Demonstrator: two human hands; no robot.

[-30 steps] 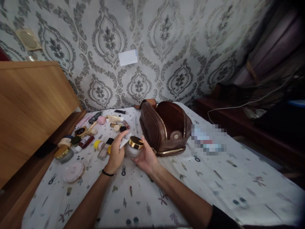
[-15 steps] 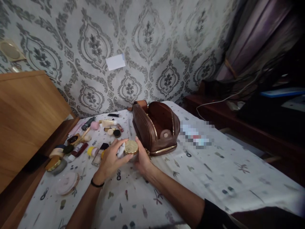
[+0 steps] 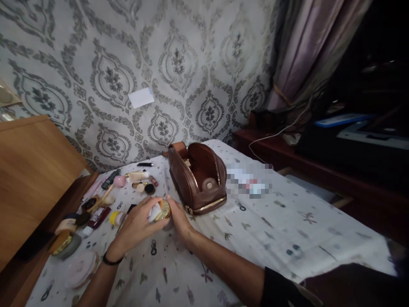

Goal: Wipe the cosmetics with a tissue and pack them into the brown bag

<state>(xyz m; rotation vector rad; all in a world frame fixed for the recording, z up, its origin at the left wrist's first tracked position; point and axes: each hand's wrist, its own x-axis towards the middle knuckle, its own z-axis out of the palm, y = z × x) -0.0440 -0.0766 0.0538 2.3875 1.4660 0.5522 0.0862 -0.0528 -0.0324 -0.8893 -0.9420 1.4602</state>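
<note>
Between my two hands is a small jar with a shiny gold lid (image 3: 165, 210), tilted to its side just in front of the bag. My left hand (image 3: 139, 221) is closed round the jar from the left, pressing a crumpled white cloth or tissue (image 3: 154, 212) against it. From the other side, my right hand (image 3: 181, 221) grips the jar, thumb near the lid's edge; most of its fingers are hidden. Beyond them stands a brown leather toiletry bag (image 3: 182, 187), unzipped, its flap raised. Something pale shows inside near its far end.
Left of my hands lie several cosmetics: a gold-lidded jar (image 3: 64, 245), a round pale compact (image 3: 81, 268), a dark red bottle (image 3: 98, 217), a pink jar (image 3: 119, 181), a cream tube (image 3: 139, 175). A wooden panel (image 3: 41, 170) borders the left side; a blurred item lies right of the bag.
The view has turned a little to the right and up. The jar has tipped so its lid faces more sideways, and the white cloth shows more between my left fingers.
</note>
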